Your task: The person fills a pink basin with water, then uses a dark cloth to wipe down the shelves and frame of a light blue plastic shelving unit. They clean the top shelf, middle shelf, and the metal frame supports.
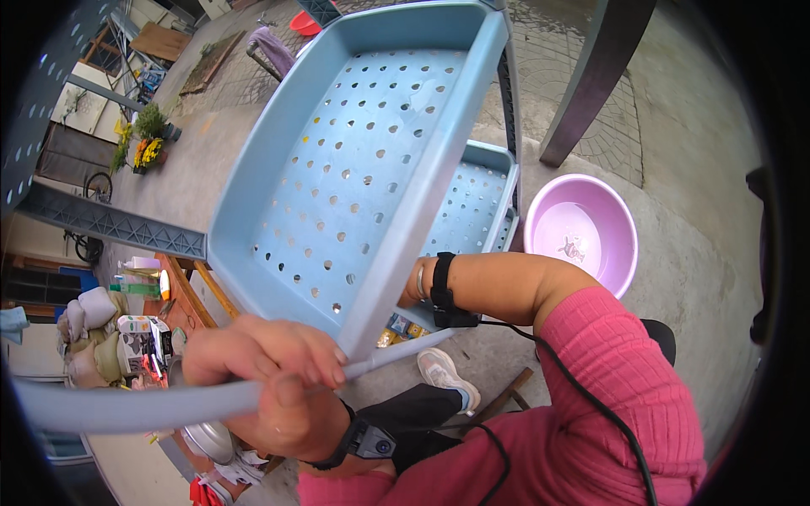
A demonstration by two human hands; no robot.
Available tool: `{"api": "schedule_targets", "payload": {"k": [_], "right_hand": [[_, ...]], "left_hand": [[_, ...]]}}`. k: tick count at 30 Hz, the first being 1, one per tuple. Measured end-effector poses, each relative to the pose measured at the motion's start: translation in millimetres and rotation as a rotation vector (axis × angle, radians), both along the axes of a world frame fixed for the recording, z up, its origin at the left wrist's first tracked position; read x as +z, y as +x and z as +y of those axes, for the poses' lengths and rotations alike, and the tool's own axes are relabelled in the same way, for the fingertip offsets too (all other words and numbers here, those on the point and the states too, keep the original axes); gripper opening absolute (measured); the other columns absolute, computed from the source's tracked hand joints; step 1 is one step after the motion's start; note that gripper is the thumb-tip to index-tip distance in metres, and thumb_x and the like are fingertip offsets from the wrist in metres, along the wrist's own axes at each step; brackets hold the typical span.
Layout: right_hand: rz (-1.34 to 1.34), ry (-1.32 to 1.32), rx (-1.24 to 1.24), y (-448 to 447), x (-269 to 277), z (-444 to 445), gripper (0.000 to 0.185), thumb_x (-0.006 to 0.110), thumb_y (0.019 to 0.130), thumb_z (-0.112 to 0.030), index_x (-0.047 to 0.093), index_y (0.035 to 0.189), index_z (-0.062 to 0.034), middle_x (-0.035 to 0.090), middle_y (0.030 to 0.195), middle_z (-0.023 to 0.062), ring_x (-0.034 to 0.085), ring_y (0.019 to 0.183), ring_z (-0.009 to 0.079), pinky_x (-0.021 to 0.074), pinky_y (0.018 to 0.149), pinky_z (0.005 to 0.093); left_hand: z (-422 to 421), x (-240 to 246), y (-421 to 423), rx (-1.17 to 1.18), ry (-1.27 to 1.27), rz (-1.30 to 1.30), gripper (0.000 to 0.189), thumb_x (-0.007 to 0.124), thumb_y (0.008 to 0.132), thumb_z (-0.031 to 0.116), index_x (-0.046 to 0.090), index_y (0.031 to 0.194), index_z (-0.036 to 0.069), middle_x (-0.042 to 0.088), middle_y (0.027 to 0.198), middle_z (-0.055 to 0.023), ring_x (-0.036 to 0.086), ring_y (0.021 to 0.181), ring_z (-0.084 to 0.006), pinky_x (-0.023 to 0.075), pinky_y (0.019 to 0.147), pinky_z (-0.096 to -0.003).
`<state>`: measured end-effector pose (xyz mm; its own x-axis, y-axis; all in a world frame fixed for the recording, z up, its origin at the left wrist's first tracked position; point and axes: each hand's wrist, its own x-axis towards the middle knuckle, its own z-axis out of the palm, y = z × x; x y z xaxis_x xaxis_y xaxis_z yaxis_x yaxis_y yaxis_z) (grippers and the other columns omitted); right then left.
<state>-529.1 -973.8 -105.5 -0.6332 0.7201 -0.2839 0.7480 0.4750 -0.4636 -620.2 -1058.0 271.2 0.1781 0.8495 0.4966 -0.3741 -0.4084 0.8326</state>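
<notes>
A light-blue plastic shelf tray [373, 145] with holes in its floor stands tilted across the view. My left hand [278, 373] is closed around a pale grey tube [145, 405], which runs from the left edge past the tray's near corner. My right arm reaches beneath the tray's rim, and little of my right hand [410, 290] shows; its fingers are hidden. Lower down, a second light-blue perforated tray [474, 196] is partly covered by the upper one. Small colourful packets [402, 326] lie beneath, near my right wrist. Both wrists wear black straps with devices.
A pink plastic basin [610, 234] stands on the concrete floor at right, near a dark post [598, 79]. A wooden table [183, 288] with bottles and boxes is at left. Grey lattice shelf struts [120, 221] extend leftward. A black cable runs along my right arm.
</notes>
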Motion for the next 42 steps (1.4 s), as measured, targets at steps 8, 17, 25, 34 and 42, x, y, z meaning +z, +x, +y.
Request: {"api": "schedule_targets", "payload": {"k": [8,17,25,34,42], "right_hand": [[-0.437,0.019,0.153,108.8,44.8,40.6,0.041,0.044,0.097,-0.030,0.053,0.136,-0.0220,0.045,0.146,-0.0012,0.045,0.134,0.0217,0.0384,0.107,0.0376],[-0.457,0.082,-0.582,170.8,57.9,54.0,0.037,0.054,0.089,-0.017,0.064,0.123,-0.0053,0.052,0.141,0.0112,0.049,0.131,0.0249,0.0434,0.101,0.0390],[0.042,-0.034,-0.144,54.9,29.8,-16.3,0.042,0.051,0.091,-0.019,0.057,0.133,-0.0143,0.048,0.144,0.0056,0.046,0.133,0.0251,0.0416,0.107,0.0413],[0.258,0.057,-0.086,42.4,70.0,-45.9,0.035,0.050,0.089,-0.004,0.062,0.123,-0.0065,0.060,0.127,0.0171,0.057,0.116,0.0336,0.0455,0.098,0.0405],[0.033,-0.241,-0.050,78.0,77.1,-68.0,0.023,0.061,0.087,-0.016,0.070,0.108,-0.0108,0.070,0.105,0.0075,0.066,0.096,0.0268,0.0527,0.079,0.0362]], "left_hand": [[-17.6,-4.9,6.7,-0.063,0.027,-0.039,0.034,0.077,0.081,0.006,0.043,0.086,0.004,0.053,0.061,-0.0102,0.053,0.045,-0.0192,0.0516,0.044,-0.0339],[-23.1,-6.4,10.6,-0.111,0.022,-0.028,0.033,0.076,0.080,0.003,0.043,0.086,0.004,0.053,0.063,-0.0094,0.053,0.048,-0.0190,0.0528,0.045,-0.0347],[-25.7,-6.8,11.0,-0.062,0.067,0.041,0.033,0.073,0.083,0.009,0.040,0.088,0.003,0.048,0.064,-0.0109,0.048,0.047,-0.0176,0.0509,0.045,-0.0326],[-36.0,-9.1,15.7,-0.078,0.075,0.042,0.030,0.071,0.083,0.007,0.041,0.088,0.004,0.049,0.064,-0.0119,0.049,0.046,-0.0196,0.0499,0.046,-0.0335],[-36.3,-9.7,18.3,-0.124,0.100,0.056,0.028,0.068,0.081,0.003,0.041,0.088,0.004,0.049,0.062,-0.0099,0.050,0.045,-0.0196,0.0491,0.045,-0.0336]]}}
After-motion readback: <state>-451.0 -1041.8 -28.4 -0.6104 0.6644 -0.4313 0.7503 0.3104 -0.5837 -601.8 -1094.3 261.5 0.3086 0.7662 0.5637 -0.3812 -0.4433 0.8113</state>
